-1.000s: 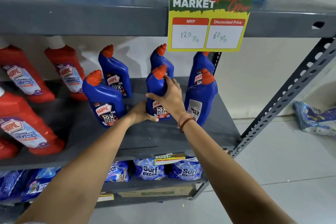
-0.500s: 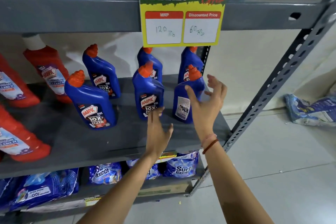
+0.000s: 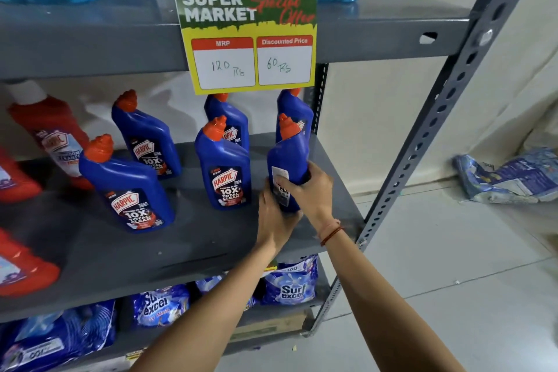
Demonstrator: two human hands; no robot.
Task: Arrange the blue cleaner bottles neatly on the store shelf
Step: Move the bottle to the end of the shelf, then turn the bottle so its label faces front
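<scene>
Blue plastic bottles with orange caps stand on the grey metal shelf [image 3: 90, 251], the middle level of a rack. Six of them are visible, in two rows of three. Both hands grasp the front right bottle [image 3: 288, 154], which stands near the right end of the shelf. The left hand [image 3: 276, 220] wraps around its lower part from the left and front side, and the right hand [image 3: 314, 190] closes around its body from the right, with the thumb over the white back label. The label with small print faces the camera, so this bottle is turned the other way than its neighbours. I cannot tell if its base touches the shelf, because the hands hide it.

Just to the left stands the front middle bottle [image 3: 225, 172], upright, its Harpic label to the front. The front left bottle [image 3: 126, 190] stands well apart from it, nearer to the shelf edge. Behind them are the back left bottle [image 3: 148, 139], the back middle bottle [image 3: 229, 118] and the back right bottle [image 3: 294, 109], the last two partly hidden.

Red cleaner bottles [image 3: 54, 136] occupy the left part of the same shelf. A price sign [image 3: 247, 39] hangs from the shelf above and shows 120 and 60. Blue detergent packs [image 3: 290, 284] lie on the level below. The right wrist wears a red thread bracelet [image 3: 330, 232].
</scene>
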